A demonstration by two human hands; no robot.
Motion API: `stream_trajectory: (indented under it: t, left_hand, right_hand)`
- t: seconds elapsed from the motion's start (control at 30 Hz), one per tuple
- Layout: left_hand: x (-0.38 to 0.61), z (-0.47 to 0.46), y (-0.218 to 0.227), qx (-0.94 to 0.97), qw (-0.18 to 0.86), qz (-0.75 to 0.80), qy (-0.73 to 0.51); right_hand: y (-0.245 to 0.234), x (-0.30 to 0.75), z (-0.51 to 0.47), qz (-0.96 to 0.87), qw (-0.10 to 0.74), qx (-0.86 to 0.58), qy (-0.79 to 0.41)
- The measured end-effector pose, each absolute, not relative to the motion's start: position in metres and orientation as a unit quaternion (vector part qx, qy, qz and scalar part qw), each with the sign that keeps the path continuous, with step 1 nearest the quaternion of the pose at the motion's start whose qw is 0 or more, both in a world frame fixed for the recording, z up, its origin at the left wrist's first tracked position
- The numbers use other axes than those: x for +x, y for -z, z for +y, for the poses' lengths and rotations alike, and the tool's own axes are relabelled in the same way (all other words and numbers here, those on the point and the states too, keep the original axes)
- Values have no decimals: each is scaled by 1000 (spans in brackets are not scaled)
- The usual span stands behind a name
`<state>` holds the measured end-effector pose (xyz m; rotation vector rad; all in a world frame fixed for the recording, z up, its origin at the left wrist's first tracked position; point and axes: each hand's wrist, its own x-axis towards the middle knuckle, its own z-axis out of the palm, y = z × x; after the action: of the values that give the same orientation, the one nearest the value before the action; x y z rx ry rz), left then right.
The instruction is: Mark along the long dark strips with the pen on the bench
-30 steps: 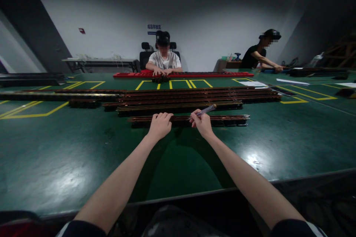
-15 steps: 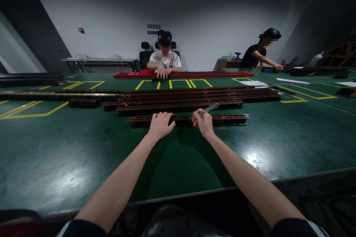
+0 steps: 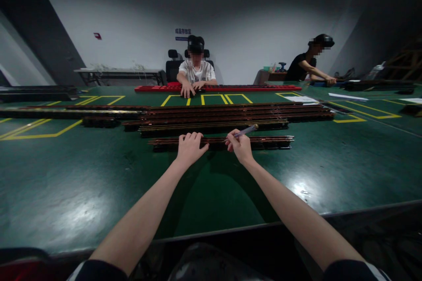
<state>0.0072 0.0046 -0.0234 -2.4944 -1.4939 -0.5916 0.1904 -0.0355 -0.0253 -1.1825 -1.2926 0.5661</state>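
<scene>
In the head view a long dark bar (image 3: pixel 267 142) with thin coppery rods along it lies crosswise in front of me. My left hand (image 3: pixel 190 147) grips its left part, fingers reaching over the top and thumb out along the near side. Pinched in my right hand (image 3: pixel 240 145) is a slim pen-shaped tool (image 3: pixel 246 130) with a translucent bluish handle. Its thin tip points down and left at the bar's middle; whether it touches is too small to tell. The far side of the bar under my left fingers is hidden.
Several similar bars (image 3: pixel 214 116) are stacked just beyond. A long red rack (image 3: pixel 257 88) lies farther back, where a co-worker (image 3: pixel 197 72) handles something dark. Another person (image 3: pixel 306 66) works at the far right. Papers (image 3: pixel 300 99) and yellow tape outlines mark the green table (image 3: pixel 108 175).
The bar has shifted slightly left, with my left hand still on it. My right hand and its tool have moved a little left. The co-worker opposite has moved a hand.
</scene>
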Motion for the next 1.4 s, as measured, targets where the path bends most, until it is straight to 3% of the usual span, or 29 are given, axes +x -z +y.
stream_trajectory:
  t: [0.77,1.4]
  left_hand:
    - [11,0,23,-844,73,-479,228]
    - [9,5,26,-846,55,-481,224]
  right_hand:
    - [24,189,-33,-575,592,-507,-249]
    - [25,190,-33,-542,631,-491,-257]
